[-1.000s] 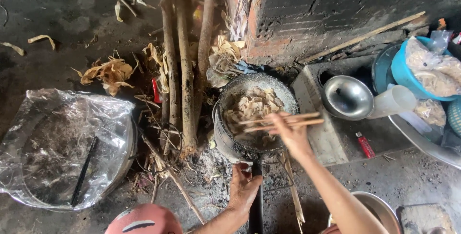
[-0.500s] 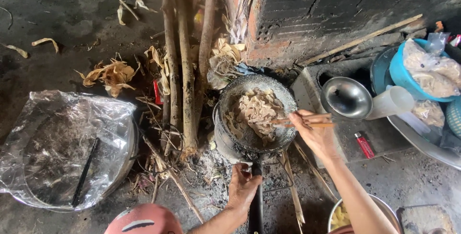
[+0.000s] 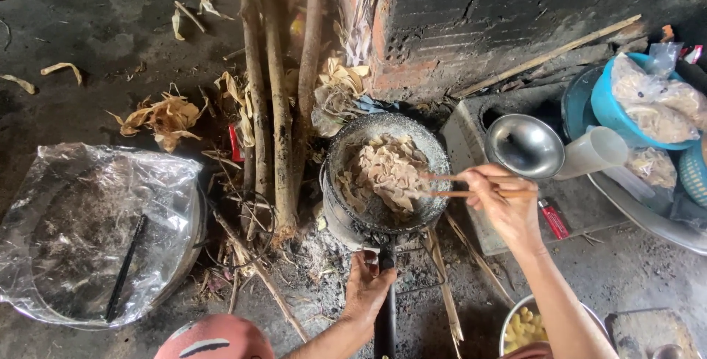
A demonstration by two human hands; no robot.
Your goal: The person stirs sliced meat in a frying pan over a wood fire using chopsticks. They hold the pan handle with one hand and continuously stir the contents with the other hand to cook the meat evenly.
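A blackened frying pan sits over ash and embers on the ground, filled with pale, thin strips of food. My left hand is wrapped around the pan's dark handle at the near side. My right hand holds a pair of wooden chopsticks from the right. Their tips reach into the right side of the food heap.
Long firewood sticks lie left of the pan, among dry husks. A plastic-covered basin stands far left. To the right are a steel bowl, a plastic cup, a red lighter, a blue basket and a sooty brick wall.
My right hand has drawn back to the right with the chopsticks, from above the pan to its right rim. The food has been gathered into a heap. My left hand stays on the handle.
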